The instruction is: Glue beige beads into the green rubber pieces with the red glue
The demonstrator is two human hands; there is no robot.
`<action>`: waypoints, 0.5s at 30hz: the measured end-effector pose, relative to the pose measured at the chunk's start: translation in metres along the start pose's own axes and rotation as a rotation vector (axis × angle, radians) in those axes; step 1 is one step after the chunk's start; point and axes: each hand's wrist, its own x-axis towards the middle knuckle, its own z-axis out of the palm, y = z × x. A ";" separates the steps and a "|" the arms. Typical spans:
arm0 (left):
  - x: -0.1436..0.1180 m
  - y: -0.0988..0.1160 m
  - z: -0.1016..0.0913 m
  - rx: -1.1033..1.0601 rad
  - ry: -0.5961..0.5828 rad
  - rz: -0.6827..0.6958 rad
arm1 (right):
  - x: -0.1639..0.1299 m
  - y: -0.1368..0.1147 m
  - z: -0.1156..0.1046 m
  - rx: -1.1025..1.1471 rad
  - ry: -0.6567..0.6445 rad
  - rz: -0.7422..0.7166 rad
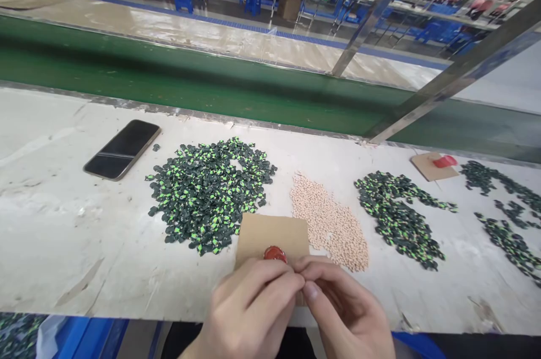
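Note:
My left hand (252, 305) and my right hand (347, 305) meet at the front edge of the table, thumbs and fingertips pinched together. Whatever is between the fingertips is too small or hidden to make out. Just beyond them a small round red dish or cap (275, 253) rests on a brown cardboard piece (273, 230), partly covered by my fingers. Left of the cardboard spreads a large pile of small dark pieces with bright green marks (207, 201). A patch of tiny pale pinkish beads (327, 221) lies at its right, close to my right hand.
A phone (122, 150) lies at the left. More dark green-marked pieces (401, 215) spread at the right, near another cardboard piece (425, 166) with a red cap (445, 161). A green belt (220, 88) runs behind the table; a metal post (448, 80) slants up at the right.

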 end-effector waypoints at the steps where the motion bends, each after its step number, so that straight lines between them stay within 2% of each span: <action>1: -0.002 0.000 0.001 -0.051 0.024 -0.037 | 0.000 0.000 0.000 0.003 -0.012 -0.001; 4: -0.006 -0.001 0.003 -0.245 0.068 -0.269 | 0.000 0.001 0.001 0.033 -0.058 0.010; 8: -0.004 -0.001 -0.007 -0.447 0.046 -0.538 | 0.001 -0.001 -0.001 0.003 -0.083 -0.002; 12: 0.000 -0.004 -0.023 -0.491 0.091 -0.703 | 0.002 -0.001 -0.010 -0.209 -0.035 -0.085; 15: -0.004 -0.009 -0.031 -0.494 0.116 -0.812 | 0.006 0.004 -0.020 -0.418 -0.090 -0.177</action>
